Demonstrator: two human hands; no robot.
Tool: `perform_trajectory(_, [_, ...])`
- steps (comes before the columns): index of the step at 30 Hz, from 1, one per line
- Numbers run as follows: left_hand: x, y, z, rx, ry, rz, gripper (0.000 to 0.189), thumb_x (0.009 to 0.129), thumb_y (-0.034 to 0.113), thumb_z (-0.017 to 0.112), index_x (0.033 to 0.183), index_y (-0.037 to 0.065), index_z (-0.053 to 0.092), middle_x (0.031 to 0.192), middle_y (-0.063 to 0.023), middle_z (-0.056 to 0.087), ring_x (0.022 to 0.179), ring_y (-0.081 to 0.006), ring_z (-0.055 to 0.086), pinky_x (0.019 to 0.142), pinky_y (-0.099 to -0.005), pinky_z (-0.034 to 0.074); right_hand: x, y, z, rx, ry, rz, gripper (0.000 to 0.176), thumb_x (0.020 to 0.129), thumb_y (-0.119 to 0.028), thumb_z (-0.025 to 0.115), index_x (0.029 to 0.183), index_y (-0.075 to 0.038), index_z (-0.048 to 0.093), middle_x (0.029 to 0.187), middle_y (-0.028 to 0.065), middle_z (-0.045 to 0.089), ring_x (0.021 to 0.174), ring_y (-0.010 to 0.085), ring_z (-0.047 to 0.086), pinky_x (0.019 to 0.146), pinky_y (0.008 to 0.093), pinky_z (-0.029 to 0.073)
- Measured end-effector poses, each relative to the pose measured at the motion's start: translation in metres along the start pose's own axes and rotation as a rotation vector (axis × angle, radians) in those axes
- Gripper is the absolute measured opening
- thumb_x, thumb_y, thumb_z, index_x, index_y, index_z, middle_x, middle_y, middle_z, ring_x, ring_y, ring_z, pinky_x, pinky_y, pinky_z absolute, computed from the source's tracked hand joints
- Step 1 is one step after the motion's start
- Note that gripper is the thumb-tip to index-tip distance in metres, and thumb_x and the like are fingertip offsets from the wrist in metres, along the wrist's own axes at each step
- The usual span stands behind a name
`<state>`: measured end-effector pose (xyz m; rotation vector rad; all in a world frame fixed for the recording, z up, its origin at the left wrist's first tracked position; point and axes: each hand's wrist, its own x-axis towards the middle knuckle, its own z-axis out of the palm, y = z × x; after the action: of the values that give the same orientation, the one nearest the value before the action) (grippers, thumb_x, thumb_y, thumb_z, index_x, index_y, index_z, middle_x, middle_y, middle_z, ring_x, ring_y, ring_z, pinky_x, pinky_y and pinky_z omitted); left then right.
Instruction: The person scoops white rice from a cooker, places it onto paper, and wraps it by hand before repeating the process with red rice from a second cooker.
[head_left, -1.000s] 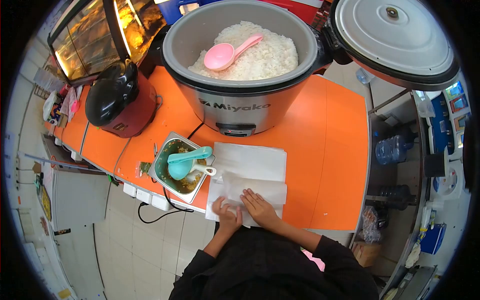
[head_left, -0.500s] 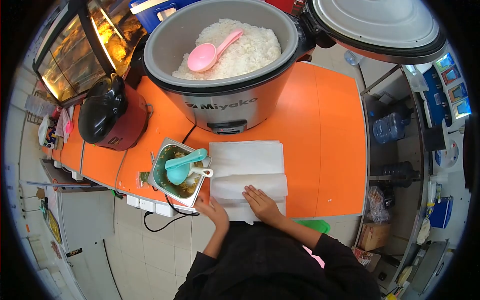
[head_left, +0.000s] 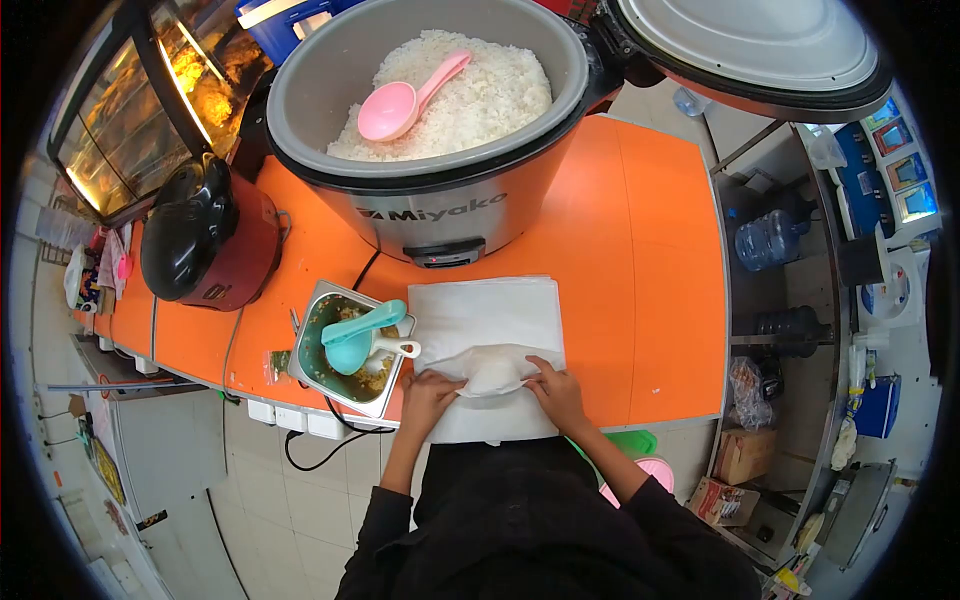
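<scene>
A bulging fold of white wrapping paper lies over a stack of flat white sheets at the counter's front edge. My left hand pinches the left end of the fold, and my right hand pinches its right end. What makes the middle bulge is hidden under the paper. Just left of my left hand stands a metal food pan with bits of yellowish food, a turquoise ladle and a white-handled scoop in it.
Behind the paper stands a large open rice cooker holding rice and a pink ladle. A smaller dark red cooker is at left, near a lit glass food case. Cables hang below the orange counter.
My left hand has come from beside the pan onto the paper's left end. My right hand has gone from lying flat on the fold to pinching its right end; the middle now bulges.
</scene>
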<state>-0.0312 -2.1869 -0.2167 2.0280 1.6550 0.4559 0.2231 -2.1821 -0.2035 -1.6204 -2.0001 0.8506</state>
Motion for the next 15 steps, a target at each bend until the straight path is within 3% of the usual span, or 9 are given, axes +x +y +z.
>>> perform_trajectory(2, [0.013,0.004,-0.009,-0.290,-0.130,-0.121,0.022,0.070,0.016,0.065,0.092,0.011,0.064,0.071,-0.0057,0.063,0.069,-0.0261,0.061,0.066,-0.0401,0.042,0.009,-0.006,-0.002,0.031,-0.064,0.114,0.040,0.073,-0.007,0.063,0.110,-0.004,0.050,0.079,0.0084,0.064,0.079,0.0268,0.059,0.071,0.0364,0.043])
perform_trajectory(5, [0.021,0.027,-0.008,-0.116,-0.045,-0.381,0.022,0.066,0.016,0.068,0.086,0.011,0.062,0.079,-0.0089,0.065,0.070,-0.0284,0.062,0.066,-0.0404,0.046,0.021,-0.024,0.004,0.059,0.048,0.374,0.031,0.074,-0.007,0.061,0.103,-0.004,0.050,0.079,0.0110,0.064,0.075,0.0282,0.060,0.065,0.0375,0.044])
perform_trajectory(7, [0.037,0.056,-0.018,0.070,0.002,-0.433,0.024,0.066,0.015,0.067,0.086,0.005,0.057,0.074,-0.0106,0.063,0.075,-0.0292,0.061,0.068,-0.0384,0.046,0.033,-0.035,0.004,-0.376,0.134,0.176,0.030,0.072,-0.007,0.061,0.099,-0.004,0.050,0.076,0.0128,0.062,0.074,0.0309,0.061,0.061,0.0389,0.046])
perform_trajectory(8, [0.046,0.052,-0.012,0.268,0.172,-0.197,0.028,0.062,0.014,0.069,0.087,0.007,0.058,0.077,-0.0109,0.063,0.079,-0.0284,0.061,0.070,-0.0388,0.046,0.043,-0.036,0.002,-0.375,0.138,0.172,0.030,0.072,-0.007,0.061,0.099,-0.004,0.050,0.076,0.0128,0.062,0.074,0.0309,0.061,0.061,0.0389,0.046])
perform_trajectory(10, [0.070,0.039,-0.007,0.459,0.333,0.042,0.032,0.059,0.013,0.071,0.087,0.008,0.058,0.080,-0.0111,0.063,0.083,-0.0275,0.061,0.072,-0.0392,0.046,0.063,-0.036,-0.005,-0.632,0.246,-0.411,0.025,0.068,-0.007,0.061,0.091,-0.002,0.052,0.079,0.0131,0.059,0.077,0.0321,0.060,0.061,0.0405,0.048])
perform_trajectory(11, [0.091,0.026,-0.013,0.285,-0.025,0.212,0.037,0.057,0.011,0.071,0.091,0.010,0.059,0.082,-0.0109,0.063,0.086,-0.0272,0.060,0.074,-0.0396,0.046,0.076,-0.031,-0.006,-0.634,0.243,-0.413,0.025,0.068,-0.007,0.061,0.091,-0.002,0.052,0.079,0.0131,0.059,0.077,0.0321,0.060,0.061,0.0405,0.048])
perform_trajectory(12, [0.102,0.017,-0.016,0.103,-0.380,0.378,0.042,0.055,0.009,0.072,0.095,0.012,0.061,0.085,-0.0106,0.063,0.089,-0.0269,0.059,0.076,-0.0401,0.046,0.091,-0.023,-0.004,-0.602,-0.161,-0.262,0.024,0.067,-0.007,0.061,0.089,-0.002,0.054,0.081,0.0126,0.058,0.077,0.0311,0.059,0.063,0.0402,0.048])
perform_trajectory(13, [0.102,0.014,-0.017,0.103,-0.378,0.379,0.042,0.055,0.009,0.072,0.095,0.012,0.061,0.085,-0.0106,0.063,0.089,-0.0269,0.059,0.076,-0.0401,0.046,0.099,-0.018,-0.003,-0.550,-0.557,-0.100,0.022,0.066,-0.007,0.060,0.086,-0.001,0.056,0.082,0.0121,0.057,0.078,0.0301,0.058,0.065,0.0399,0.048])
perform_trajectory(15, [0.106,0.014,-0.023,-0.015,-0.465,0.220,0.054,0.053,0.011,0.074,0.104,0.016,0.061,0.086,-0.0079,0.065,0.080,-0.0293,0.061,0.072,-0.0390,0.047,0.086,-0.017,-0.006,-0.502,-0.403,-0.106,0.020,0.068,-0.006,0.059,0.087,-0.001,0.057,0.084,0.0118,0.058,0.078,0.0289,0.058,0.066,0.0392,0.048])
